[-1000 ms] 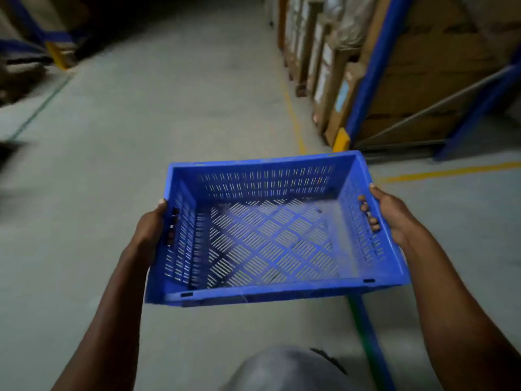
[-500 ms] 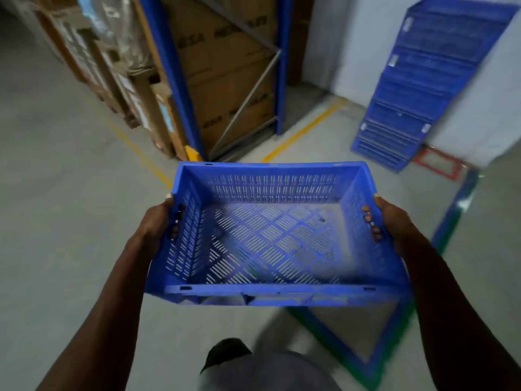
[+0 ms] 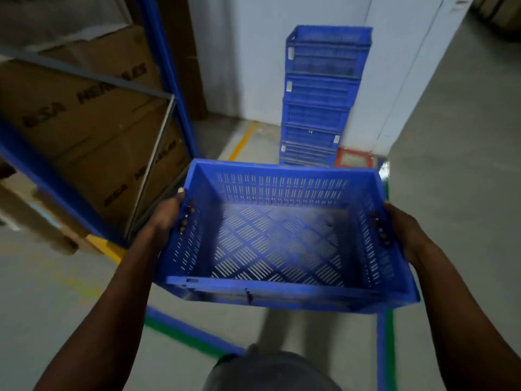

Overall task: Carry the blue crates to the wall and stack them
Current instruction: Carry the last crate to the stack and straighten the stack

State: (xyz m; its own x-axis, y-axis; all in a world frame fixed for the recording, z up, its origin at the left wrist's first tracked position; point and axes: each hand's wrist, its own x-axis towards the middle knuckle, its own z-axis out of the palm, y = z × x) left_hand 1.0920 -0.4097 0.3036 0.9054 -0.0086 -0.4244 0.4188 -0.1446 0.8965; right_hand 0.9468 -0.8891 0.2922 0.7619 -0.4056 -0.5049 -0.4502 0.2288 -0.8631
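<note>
I carry an empty blue slotted crate (image 3: pixel 276 244) level in front of me, above the floor. My left hand (image 3: pixel 166 218) grips its left wall, fingertips showing through the handle slot. On the opposite wall my right hand (image 3: pixel 403 230) holds the crate the same way. Straight ahead a tall stack of several blue crates (image 3: pixel 321 97) stands against the white wall (image 3: pixel 242 52), just beyond the far rim of the crate I hold.
A blue rack (image 3: pixel 169 80) loaded with brown cartons (image 3: pixel 84 122) stands close on the left. Blue and green floor tape (image 3: pixel 191 331) marks a bay around my feet. A red-framed square (image 3: pixel 353 158) lies on the floor right of the stack.
The view has swung right and forward: the aisle gave way to the wall, and the crate stack now stands upright straight ahead and closer. Both hands keep the same hold on the crate.
</note>
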